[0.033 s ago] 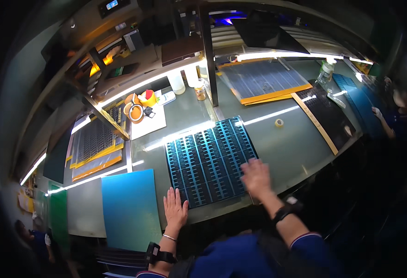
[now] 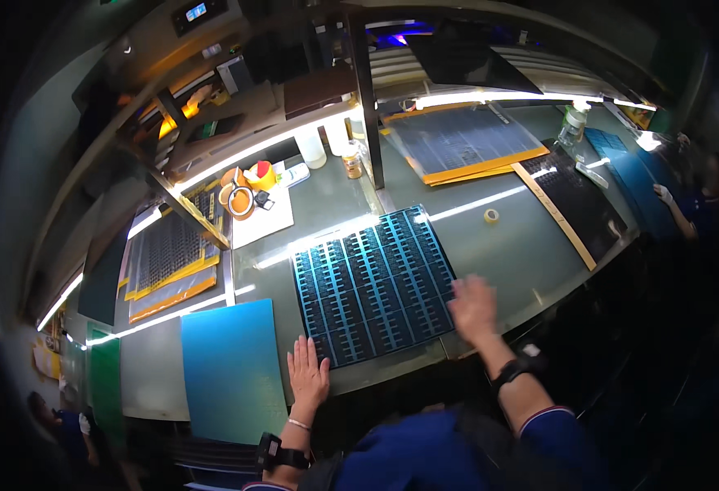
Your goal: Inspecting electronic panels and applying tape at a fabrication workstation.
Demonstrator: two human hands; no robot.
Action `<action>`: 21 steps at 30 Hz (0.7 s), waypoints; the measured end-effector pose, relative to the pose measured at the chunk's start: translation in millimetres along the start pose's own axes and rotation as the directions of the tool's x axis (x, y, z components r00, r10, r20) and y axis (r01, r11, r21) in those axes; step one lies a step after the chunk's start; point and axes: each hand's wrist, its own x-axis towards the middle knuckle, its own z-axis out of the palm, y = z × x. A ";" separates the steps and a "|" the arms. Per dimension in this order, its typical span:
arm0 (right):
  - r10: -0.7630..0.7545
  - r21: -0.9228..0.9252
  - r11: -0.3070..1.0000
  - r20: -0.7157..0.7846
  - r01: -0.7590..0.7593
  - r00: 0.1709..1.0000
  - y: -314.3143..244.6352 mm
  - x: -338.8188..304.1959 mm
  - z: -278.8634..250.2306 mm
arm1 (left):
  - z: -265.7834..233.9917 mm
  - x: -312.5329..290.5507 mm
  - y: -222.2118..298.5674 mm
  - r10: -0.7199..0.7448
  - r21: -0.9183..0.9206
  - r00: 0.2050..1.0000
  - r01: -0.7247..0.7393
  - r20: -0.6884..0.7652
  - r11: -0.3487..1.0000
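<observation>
A dark rectangular panel (image 2: 373, 286) with rows of bright blue, comb-like patterning lies flat on the grey table in front of me. At its near left corner rests my left hand (image 2: 307, 372), open, its fingers straight and close together, fingertips at the panel's edge. My right hand (image 2: 474, 311) is just beyond the panel's right edge, slightly blurred, with open fingers and nothing visible in them. Whether it touches the panel's edge I cannot tell. Left of the panel lies a plain blue sheet (image 2: 233, 368).
A tape roll (image 2: 491, 216) lies right of the panel, before a wooden strip (image 2: 554, 217) beside a black patterned sheet (image 2: 572, 184). Behind are yellow-edged films (image 2: 466, 143), a metal post (image 2: 368, 106) and bottles (image 2: 311, 147). A co-worker's gloved hand (image 2: 664, 194) is at far right.
My right hand has moved right, from over the panel's right edge to just outside it. The left hand has barely shifted, and the panel lies in the same place.
</observation>
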 end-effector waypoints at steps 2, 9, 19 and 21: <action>0.310 -0.212 0.927 -0.034 -0.310 0.950 58.2 -13.6 -20.1 | 1.1 -21.5 -12.4 -0.080 -0.148 0.996 0.074 -0.031 0.986; -0.031 0.271 0.960 -0.163 0.075 0.986 30.0 -39.7 -30.5 | 18.1 -11.9 -44.5 -0.619 -0.834 0.755 0.473 0.217 0.283; -0.187 0.311 0.942 0.164 0.130 0.969 11.3 -49.2 -22.5 | 0.7 31.4 -39.0 -0.431 -0.675 0.718 0.682 0.546 0.281; -0.230 0.268 0.946 0.149 0.185 0.962 8.8 -49.5 -22.9 | 3.2 31.8 -34.1 -0.567 -0.507 0.780 0.613 0.266 0.605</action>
